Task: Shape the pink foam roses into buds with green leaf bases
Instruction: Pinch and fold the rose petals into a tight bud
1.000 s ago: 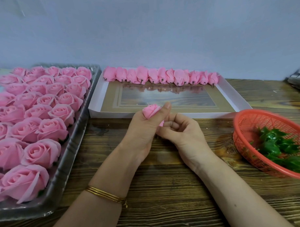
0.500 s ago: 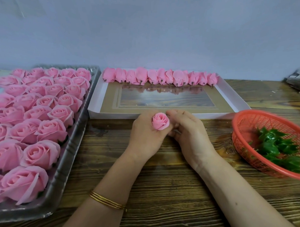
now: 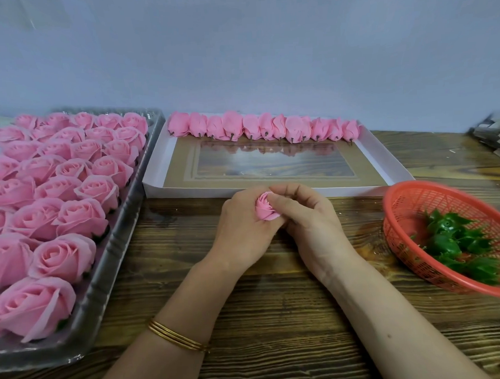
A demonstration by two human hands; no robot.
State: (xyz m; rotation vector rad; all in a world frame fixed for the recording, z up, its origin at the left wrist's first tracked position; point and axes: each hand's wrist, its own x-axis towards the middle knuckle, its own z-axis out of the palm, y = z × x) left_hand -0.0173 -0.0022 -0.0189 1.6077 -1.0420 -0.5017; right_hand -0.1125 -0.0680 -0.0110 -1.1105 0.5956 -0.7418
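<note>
A small pink foam rose [image 3: 264,209] sits between both hands above the wooden table, just in front of the white box. My left hand [image 3: 241,226] cups it from the left and below. My right hand [image 3: 303,215] curls its fingers over the rose's top and right side, squeezing the petals inward. Only part of the flower shows between the fingers. Green leaf bases [image 3: 457,238] lie in the red basket [image 3: 399,201] at the right. A row of finished pink buds [image 3: 263,128] lines the far edge of the white box [image 3: 157,178].
A clear plastic tray [image 3: 115,250] on the left holds several open pink roses [image 3: 62,201]. A blue-grey wall stands behind. Dark items [image 3: 493,138] lie at the far right edge. Bare wooden tabletop [image 3: 276,316] stretches under my forearms.
The rose faced up between my left fingers half a second ago; now my right hand has closed over it and the petals are pressed together. Both hands stayed in front of the box.
</note>
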